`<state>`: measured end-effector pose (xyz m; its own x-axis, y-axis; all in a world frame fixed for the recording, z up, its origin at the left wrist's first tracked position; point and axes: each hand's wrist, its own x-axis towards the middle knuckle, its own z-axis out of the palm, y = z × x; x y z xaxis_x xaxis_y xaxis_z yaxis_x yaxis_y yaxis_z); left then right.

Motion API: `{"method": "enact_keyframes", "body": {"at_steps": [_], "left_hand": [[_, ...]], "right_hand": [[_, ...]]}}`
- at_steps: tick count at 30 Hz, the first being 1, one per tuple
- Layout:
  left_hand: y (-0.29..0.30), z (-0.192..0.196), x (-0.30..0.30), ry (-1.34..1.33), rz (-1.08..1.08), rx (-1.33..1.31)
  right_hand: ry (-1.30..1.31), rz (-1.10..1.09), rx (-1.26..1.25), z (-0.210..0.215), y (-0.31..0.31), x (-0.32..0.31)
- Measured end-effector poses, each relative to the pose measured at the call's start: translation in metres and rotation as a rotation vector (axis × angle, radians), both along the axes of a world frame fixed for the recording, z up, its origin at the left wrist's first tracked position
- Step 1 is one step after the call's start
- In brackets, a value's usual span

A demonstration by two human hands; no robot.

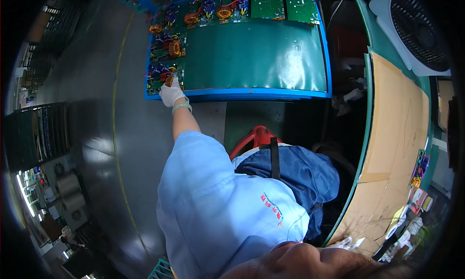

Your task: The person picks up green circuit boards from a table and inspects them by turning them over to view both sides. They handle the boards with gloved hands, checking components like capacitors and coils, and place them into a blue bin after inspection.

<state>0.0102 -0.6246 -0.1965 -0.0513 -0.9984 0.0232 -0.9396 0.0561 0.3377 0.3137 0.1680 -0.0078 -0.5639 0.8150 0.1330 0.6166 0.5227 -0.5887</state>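
Note:
My left hand [172, 92], in a white glove with a pale bracelet at the wrist, reaches to the near left corner of a blue-framed cart. Its fingers are closed at the copper coil of a circuit board [159, 74] with dark blue parts and red wires. Part of the board is hidden under the glove. Behind it lies another such board [167, 47], and more populated boards [193, 15] line the far side. Two green boards [267, 4] lie face down at the far right. My right hand does not show.
The cart has a green top [252, 56] and a blue rim. A red stool [256, 133] is near me. To the right stand a cardboard-covered bench [392, 119], with one circuit board [419, 168] on it, and a fan [416, 29]. A yellow line [115, 109] marks the floor at left.

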Motion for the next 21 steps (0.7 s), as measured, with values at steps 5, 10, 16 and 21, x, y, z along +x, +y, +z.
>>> {"method": "enact_keyframes", "body": {"at_steps": [5, 10, 16, 21], "left_hand": [[-0.017, -0.012, 0.003, -0.05, -0.09, 0.047], [-0.01, -0.001, 0.004, -0.155, -0.094, 0.103], [0.064, 0.03, -0.01, 0.324, 0.002, -0.003], [0.158, 0.015, -0.066, 0.747, -0.499, -0.193]], "right_hand": [[0.025, -0.076, 0.009, -0.01, 0.003, 0.003], [-0.003, -0.201, 0.007, -0.013, 0.009, -0.009], [0.036, -0.176, 0.022, -0.031, 0.016, 0.019], [0.006, -0.218, -0.037, -0.031, 0.015, 0.014]]}}
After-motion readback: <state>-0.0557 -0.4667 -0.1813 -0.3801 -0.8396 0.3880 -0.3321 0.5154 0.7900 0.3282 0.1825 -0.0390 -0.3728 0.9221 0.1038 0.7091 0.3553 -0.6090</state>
